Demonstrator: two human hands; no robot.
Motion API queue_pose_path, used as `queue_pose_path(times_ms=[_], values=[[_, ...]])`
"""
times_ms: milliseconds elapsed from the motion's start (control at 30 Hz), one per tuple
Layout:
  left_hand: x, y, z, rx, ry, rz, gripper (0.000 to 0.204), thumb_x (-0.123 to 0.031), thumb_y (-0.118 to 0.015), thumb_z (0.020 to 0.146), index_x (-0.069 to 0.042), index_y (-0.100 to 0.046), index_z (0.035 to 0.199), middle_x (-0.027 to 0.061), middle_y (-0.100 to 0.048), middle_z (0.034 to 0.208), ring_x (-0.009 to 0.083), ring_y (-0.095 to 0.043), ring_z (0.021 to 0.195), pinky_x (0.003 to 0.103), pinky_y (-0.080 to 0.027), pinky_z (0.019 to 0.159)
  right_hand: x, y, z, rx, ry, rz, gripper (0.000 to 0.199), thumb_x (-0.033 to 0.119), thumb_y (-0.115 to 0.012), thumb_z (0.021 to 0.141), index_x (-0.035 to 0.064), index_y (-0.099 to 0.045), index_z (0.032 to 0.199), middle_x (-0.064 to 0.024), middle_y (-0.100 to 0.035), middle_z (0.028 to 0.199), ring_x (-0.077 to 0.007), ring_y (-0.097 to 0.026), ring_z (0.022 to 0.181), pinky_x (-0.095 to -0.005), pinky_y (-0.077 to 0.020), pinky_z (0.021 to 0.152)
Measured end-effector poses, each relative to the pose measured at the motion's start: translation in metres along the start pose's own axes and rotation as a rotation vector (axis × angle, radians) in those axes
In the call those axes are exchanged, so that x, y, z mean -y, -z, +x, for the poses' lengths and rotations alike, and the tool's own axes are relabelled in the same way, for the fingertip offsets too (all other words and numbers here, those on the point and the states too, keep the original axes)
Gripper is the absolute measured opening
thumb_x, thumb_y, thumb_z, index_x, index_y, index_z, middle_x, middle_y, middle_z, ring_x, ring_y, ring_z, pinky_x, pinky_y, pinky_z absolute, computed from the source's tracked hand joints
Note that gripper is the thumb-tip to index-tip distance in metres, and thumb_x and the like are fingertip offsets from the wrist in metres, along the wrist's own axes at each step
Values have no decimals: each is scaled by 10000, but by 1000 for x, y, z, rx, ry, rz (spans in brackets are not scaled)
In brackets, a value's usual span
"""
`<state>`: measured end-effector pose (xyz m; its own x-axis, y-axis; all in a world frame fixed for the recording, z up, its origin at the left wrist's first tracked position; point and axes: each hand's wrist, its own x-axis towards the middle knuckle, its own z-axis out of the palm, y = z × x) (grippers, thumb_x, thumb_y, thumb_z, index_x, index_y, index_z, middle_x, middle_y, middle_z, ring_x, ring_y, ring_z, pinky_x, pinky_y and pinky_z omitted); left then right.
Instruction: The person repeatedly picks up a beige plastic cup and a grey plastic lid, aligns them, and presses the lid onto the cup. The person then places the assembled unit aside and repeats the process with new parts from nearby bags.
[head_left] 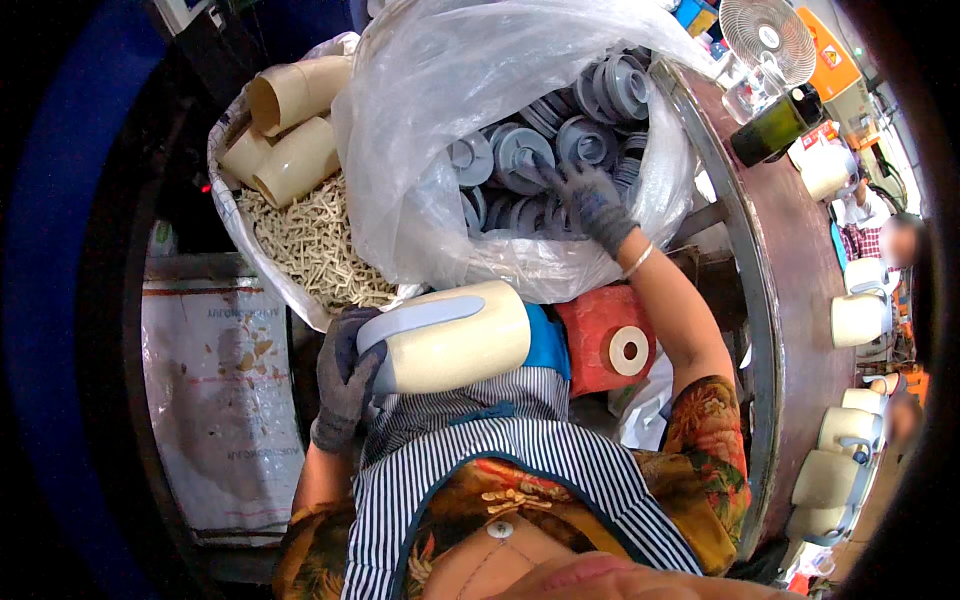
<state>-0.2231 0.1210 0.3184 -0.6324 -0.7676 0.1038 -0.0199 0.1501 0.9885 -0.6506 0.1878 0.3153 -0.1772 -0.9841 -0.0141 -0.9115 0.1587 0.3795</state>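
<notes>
My gloved left hand (348, 375) is wrapped round the handle end of a cream thermos jug body (465, 340) with a grey-blue handle (420, 318). The jug lies on its side across my lap, over a striped apron. Up and to the right, my gloved right hand (592, 200) reaches into a large clear plastic bag (400, 150). Its fingers are stretched out at the edge of a heap of grey round plastic parts (522, 155), like lids or rings. Whether the fingertips touch a part, I cannot tell.
Left of the bag, a white sack (228, 215) holds small beige pieces (310, 240) and several cream tube-shaped shells (300, 170). A red block (600, 340) carries a cream ring (629, 351). Several jugs (828, 475) and a green bottle (770, 130) stand on the brown table (800, 290) at right.
</notes>
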Motion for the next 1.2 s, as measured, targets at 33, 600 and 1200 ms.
queue_pose_path(times_ms=[33,600,1200], values=[[1,2,0,11,-15,18,375,-60,-632,833,26,-531,1184,144,-558,1192,242,-530,1134,356,-400,1003,11,3,-13,38,45,89,574,292,-634,825,174,-495,1368,-129,-574,1176,-350,-576,1059,-460,-467,921],[21,-4,-16,-205,-120,310,374,-204,-664,873,7,-561,1163,115,-581,1092,203,-562,1000,324,-463,880,28,-28,-4,249,-83,517,654,490,-661,757,220,-545,1342,-225,-566,1259,-386,-532,1185,-464,-398,1028],[0,23,-7,11,-329,427,251,-214,-529,955,-24,-600,1103,124,-661,1030,256,-642,953,349,-507,857,129,102,-148,-789,105,1313,521,231,-677,748,28,-622,1225,-181,-576,1233,-327,-558,1144,-391,-438,978]])
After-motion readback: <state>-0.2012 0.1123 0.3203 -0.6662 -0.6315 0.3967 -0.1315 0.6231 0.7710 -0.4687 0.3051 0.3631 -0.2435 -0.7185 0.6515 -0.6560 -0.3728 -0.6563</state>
